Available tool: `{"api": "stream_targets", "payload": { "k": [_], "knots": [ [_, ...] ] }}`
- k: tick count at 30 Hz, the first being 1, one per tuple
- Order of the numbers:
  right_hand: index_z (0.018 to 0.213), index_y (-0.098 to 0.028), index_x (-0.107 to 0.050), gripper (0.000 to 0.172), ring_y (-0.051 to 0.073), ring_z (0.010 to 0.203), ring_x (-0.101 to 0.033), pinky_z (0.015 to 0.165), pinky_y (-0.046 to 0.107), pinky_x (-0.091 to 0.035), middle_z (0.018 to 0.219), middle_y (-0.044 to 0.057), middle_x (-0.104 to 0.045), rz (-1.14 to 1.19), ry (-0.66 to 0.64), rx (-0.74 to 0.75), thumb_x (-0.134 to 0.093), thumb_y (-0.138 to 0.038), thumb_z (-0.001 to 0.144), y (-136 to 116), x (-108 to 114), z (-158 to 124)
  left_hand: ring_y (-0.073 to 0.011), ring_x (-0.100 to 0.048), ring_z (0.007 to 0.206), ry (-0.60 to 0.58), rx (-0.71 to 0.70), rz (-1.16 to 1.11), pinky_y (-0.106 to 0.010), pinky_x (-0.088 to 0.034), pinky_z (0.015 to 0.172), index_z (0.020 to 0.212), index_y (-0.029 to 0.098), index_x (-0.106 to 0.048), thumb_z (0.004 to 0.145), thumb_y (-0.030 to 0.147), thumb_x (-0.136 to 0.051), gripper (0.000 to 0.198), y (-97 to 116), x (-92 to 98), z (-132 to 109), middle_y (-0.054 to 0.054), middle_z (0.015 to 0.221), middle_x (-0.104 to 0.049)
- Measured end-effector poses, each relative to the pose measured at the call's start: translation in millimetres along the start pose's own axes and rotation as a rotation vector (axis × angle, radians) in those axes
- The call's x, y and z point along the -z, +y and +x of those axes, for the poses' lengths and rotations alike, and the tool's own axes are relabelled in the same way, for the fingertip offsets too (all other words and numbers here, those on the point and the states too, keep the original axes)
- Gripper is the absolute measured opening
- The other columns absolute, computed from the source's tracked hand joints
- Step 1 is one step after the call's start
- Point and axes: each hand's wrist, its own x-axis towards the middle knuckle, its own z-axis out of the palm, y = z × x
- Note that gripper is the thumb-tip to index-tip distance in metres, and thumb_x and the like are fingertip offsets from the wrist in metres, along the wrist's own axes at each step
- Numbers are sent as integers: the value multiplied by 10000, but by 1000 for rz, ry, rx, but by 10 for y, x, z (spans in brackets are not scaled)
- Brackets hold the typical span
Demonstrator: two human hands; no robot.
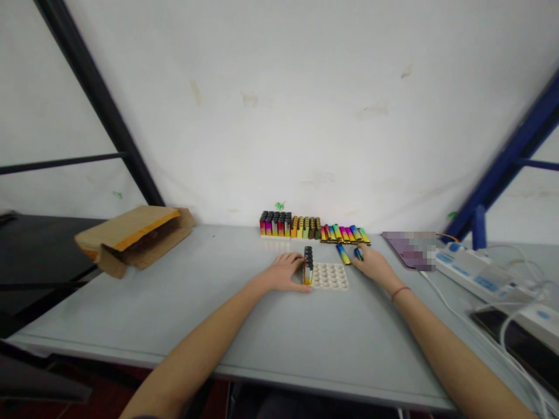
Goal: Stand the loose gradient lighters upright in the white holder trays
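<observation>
A white tray with round holes (332,278) lies on the grey table (262,326). A short row of upright lighters (308,265) stands along its left edge. My left hand (286,272) rests against that left edge, fingers curled beside the lighters. My right hand (371,263) lies to the right of the tray, its fingers closed on a blue lighter (358,254). Another loose blue and yellow lighter (343,254) lies just behind the tray. A long row of colourful lighters (312,228) lines the wall, upright at the left, lying flat at the right.
An open cardboard box (133,237) lies on its side at the table's far left. At the right are a power strip (469,269) with white cables, a dark phone (510,334) and a flat purple object (408,247). A blue metal strut (502,169) slants up the right.
</observation>
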Motion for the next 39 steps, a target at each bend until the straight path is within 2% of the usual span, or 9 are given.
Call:
{"api": "stream_targets", "payload": {
  "k": [5, 10, 14, 18, 23, 27, 31, 35, 39],
  "knots": [
    [1077, -82, -603, 334, 274, 869, -647, 669, 286, -406, 955, 188, -691, 20, 11, 11, -483, -278, 835, 42, 42, -18, -347, -379, 1277, 0, -12, 0, -458, -274, 1088, 1362, 157, -431, 686, 772, -584, 927, -21, -24, 3, -155, 1380, -434],
    [1199, -127, -519, 392, 202, 692, -621, 612, 275, -421, 774, 68, -667, 437, 107, -13, -392, -224, 841, 24, 38, -23, -353, -382, 1275, 14, -18, -18, -464, -274, 1086, 1355, 177, -437, 683, 775, -583, 911, -31, -24, 1, -144, 1376, -440],
    [970, -163, -578, 291, 164, 515, -512, 509, 269, -392, 553, -18, -536, 780, 105, -89, -433, -385, 850, -45, -16, -15, -353, -395, 1261, 20, -16, -21, -465, -282, 1078, 1347, 180, -445, 680, 773, -590, 904, -32, -23, 0, -144, 1365, -447],
    [779, -203, -532, 350, 160, 519, -483, 503, 282, -398, 539, -10, -508, 877, 152, -82, -463, -541, 837, -105, -60, -19, -351, -393, 1264, 17, -18, -13, -462, -280, 1080, 1350, 166, -444, 684, 771, -588, 911, -30, -25, 3, -151, 1367, -445],
    [725, -238, -421, 397, 131, 483, -454, 494, 271, -406, 538, -27, -464, 1102, 190, -38, -432, -616, 846, -191, -99, -49, -350, -391, 1270, 12, -11, -13, -464, -276, 1082, 1350, 177, -442, 683, 767, -591, 903, -19, -15, 1, -147, 1378, -440],
    [736, -242, -395, 427, 87, 354, -262, 352, 227, -249, 468, -100, -280, 1398, 253, -255, -452, -659, 808, -240, -66, -70, -347, -395, 1270, 9, -10, -18, -460, -273, 1082, 1350, 186, -440, 684, 765, -591, 896, -17, -13, 0, -144, 1376, -444],
    [652, -243, -354, 441, 87, 305, -169, 312, 226, -154, 391, -103, -202, 1541, 159, -475, -276, -622, 864, -224, 6, -72, -357, -395, 1269, 17, -10, -22, -468, -278, 1080, 1345, 184, -446, 676, 770, -593, 902, -23, -23, 3, -146, 1377, -443],
    [606, -242, -324, 401, 83, 298, -142, 317, 224, -114, 371, -90, -193, 1561, 61, -487, -253, -529, 878, -212, -5, -56, -355, -389, 1274, 7, -5, -13, -467, -276, 1083, 1350, 176, -442, 684, 757, -599, 898, -13, -13, 4, -149, 1382, -437],
    [591, -241, -318, 375, 82, 306, -133, 323, 220, -105, 379, -86, -188, 1533, 84, -452, -284, -492, 867, -209, -91, -37, -346, -378, 1280, -4, -2, 2, -452, -268, 1092, 1359, 153, -436, 695, 747, -600, 906, -3, 5, 0, -159, 1382, -432]
  ]
}}
